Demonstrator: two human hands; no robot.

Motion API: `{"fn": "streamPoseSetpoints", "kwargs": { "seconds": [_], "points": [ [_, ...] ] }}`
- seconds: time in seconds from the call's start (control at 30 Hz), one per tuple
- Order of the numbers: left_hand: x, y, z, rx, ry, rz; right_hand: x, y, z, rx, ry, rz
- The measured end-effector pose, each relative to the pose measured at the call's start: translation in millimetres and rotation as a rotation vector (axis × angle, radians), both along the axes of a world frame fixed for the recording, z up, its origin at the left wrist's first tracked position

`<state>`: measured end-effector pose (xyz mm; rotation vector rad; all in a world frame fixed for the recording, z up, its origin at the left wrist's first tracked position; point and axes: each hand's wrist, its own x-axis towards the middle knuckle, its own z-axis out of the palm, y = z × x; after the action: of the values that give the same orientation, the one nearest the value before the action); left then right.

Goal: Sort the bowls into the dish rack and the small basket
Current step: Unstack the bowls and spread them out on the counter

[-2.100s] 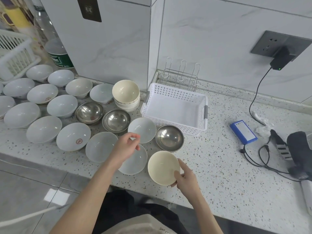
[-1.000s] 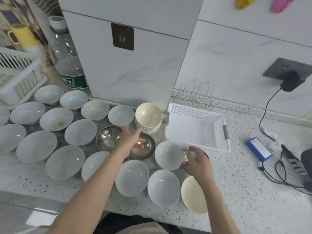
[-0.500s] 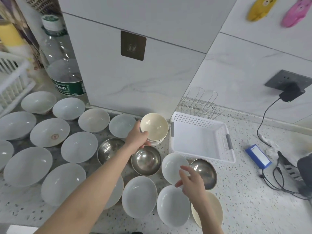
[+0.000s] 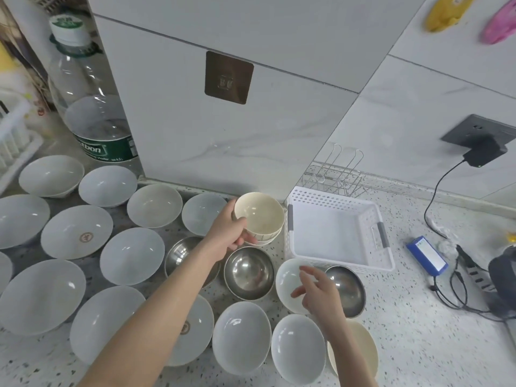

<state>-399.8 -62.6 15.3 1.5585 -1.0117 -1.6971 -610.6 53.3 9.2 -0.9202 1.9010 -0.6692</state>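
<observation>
Many bowls cover the speckled counter. My left hand [image 4: 230,230] grips the rim of the top cream bowl [image 4: 261,215] of a small stack beside the white perforated basket [image 4: 339,212], which holds nothing. My right hand [image 4: 318,293] hovers with loose fingers over a white bowl [image 4: 287,284] and a steel bowl [image 4: 347,289] in front of the basket. Two more steel bowls [image 4: 248,272] sit below my left hand. A wire dish rack [image 4: 335,174] stands behind the basket against the wall. Another cream bowl [image 4: 365,350] lies under my right forearm.
Several white bowls [image 4: 131,255] fill the left of the counter. A large water bottle [image 4: 92,107] and a white plastic rack [image 4: 11,146] stand at the far left. At the right lie a blue box [image 4: 425,255], black cables [image 4: 458,286] and a plugged charger [image 4: 483,155].
My left hand has reached forward from the steel bowls and taken hold of the top cream bowl. My right hand has left the near cream bowl and lifted over the white and steel bowls.
</observation>
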Motion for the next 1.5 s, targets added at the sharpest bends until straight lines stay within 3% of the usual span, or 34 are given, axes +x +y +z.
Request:
{"fn": "streamPoseSetpoints", "kwargs": {
  "seconds": [0.2, 0.33, 0.5, 0.77, 1.0, 1.27, 1.5],
  "points": [
    [34.2, 18.4, -0.1, 0.091, 0.356, 0.181, 19.1, -49.2, 4.6, 0.026, 0.028, 0.078],
    [55.7, 26.5, 1.9, 0.084, 0.471, 0.297, 40.1, -79.7, 7.5, 0.056, 0.045, 0.12],
    [71.1, 33.6, 3.4, 0.098, 0.522, 0.424, 62.2, -101.0, 5.1, 0.066, 0.12, 0.21],
    [76.7, 47.0, 3.8, 0.065, 0.536, 0.461, 72.7, -103.6, 0.9, 0.034, 0.082, 0.088],
    [68.1, 60.8, 10.1, 0.032, 0.525, 0.458, 65.8, -98.1, 13.2, -0.021, -0.098, -0.008],
    [30.6, 93.8, 27.5, -0.01, 0.503, 0.472, 4.8, -64.7, 41.5, -0.151, -0.503, -0.256],
    [-19.1, 119.4, 38.2, -0.023, 0.527, 0.489, -55.8, -32.2, 61.1, -0.213, -0.574, -0.298]
  ]
}}
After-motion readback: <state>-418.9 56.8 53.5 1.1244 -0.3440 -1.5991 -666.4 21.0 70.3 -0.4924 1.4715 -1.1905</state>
